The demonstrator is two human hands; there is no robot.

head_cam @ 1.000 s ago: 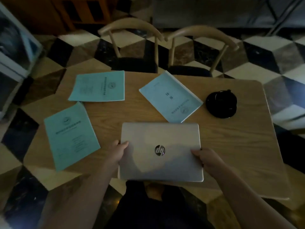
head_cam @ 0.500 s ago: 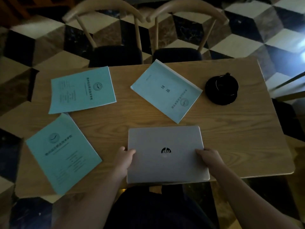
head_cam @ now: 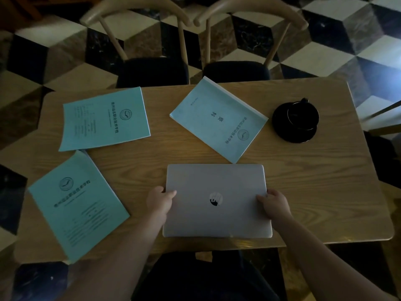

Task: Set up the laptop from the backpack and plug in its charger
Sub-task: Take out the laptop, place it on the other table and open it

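A closed silver laptop (head_cam: 217, 198) lies flat on the wooden table (head_cam: 314, 192), near its front edge. My left hand (head_cam: 159, 202) grips the laptop's left edge, thumb on the lid. At the right edge, my right hand (head_cam: 274, 203) holds the laptop the same way. A black coiled charger (head_cam: 295, 119) sits at the table's back right, apart from the laptop. No backpack is in view.
Three teal booklets lie on the table: one at back left (head_cam: 104, 119), one at front left (head_cam: 76, 205), one (head_cam: 219, 119) just behind the laptop. Two wooden chairs (head_cam: 152, 70) (head_cam: 236, 70) stand at the far side. The floor is checkered.
The laptop has slid a little further onto the table, both hands still holding its sides. The camera has tilted down and shifted.
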